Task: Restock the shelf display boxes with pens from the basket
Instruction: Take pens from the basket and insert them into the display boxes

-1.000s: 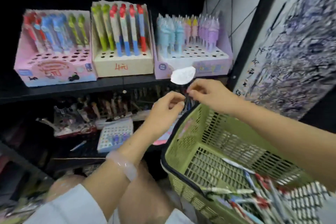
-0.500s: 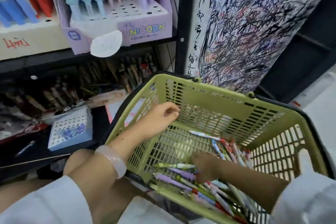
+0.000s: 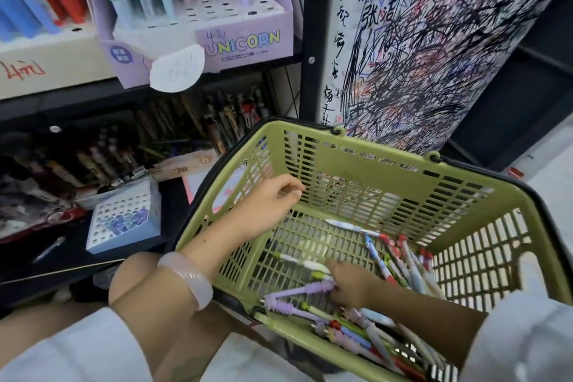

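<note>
I am reaching my right hand [image 3: 350, 285] down among the loose pens [image 3: 381, 260] in the green basket [image 3: 372, 164], fingers curling onto a lilac unicorn pen [image 3: 297, 291], though whether they are gripping it I cannot tell. My left hand [image 3: 266, 208] is hanging loosely curled and holding nothing inside the near wall, probably steadying the basket below the Unicorn display box [image 3: 245, 40].

pens [image 3: 366, 335] blurred, right hand [image 3: 350, 285] fingertips buried among them

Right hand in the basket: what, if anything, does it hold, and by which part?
The right hand rests on the pens in the basket; whether its fingers grip one cannot be told.
</note>
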The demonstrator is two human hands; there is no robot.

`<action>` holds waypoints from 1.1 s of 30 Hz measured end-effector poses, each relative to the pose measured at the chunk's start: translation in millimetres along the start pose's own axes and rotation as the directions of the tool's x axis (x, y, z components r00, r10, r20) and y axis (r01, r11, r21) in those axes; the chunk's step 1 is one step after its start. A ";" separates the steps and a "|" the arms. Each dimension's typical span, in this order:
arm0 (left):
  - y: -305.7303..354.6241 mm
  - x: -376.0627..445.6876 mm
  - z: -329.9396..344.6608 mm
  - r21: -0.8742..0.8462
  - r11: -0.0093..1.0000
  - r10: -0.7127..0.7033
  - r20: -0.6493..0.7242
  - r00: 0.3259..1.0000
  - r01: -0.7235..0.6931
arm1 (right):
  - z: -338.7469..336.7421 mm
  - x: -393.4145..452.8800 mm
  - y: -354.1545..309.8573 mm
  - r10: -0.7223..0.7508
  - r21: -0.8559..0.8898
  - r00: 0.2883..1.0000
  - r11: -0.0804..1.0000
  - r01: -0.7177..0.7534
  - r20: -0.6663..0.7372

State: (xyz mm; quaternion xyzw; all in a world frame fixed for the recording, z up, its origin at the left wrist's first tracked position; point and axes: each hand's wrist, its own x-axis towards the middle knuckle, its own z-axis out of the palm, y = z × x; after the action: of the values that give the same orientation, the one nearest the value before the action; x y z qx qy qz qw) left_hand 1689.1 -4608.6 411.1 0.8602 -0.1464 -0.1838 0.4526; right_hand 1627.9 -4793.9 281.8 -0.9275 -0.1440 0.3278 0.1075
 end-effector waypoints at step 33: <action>-8.6 -24.1 -12.3 -0.037 0.998 -0.055 -0.043 0.998 0.053 | 15.4 -34.3 0.7 0.137 0.055 0.959 0.986 -0.155 0.250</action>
State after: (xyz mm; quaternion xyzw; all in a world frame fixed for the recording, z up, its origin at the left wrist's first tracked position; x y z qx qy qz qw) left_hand 1673.9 -4585.0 414.8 0.8594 -0.1099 -0.1796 0.4659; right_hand 1592.6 -4804.4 289.7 -0.8833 -0.0751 0.4520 0.0988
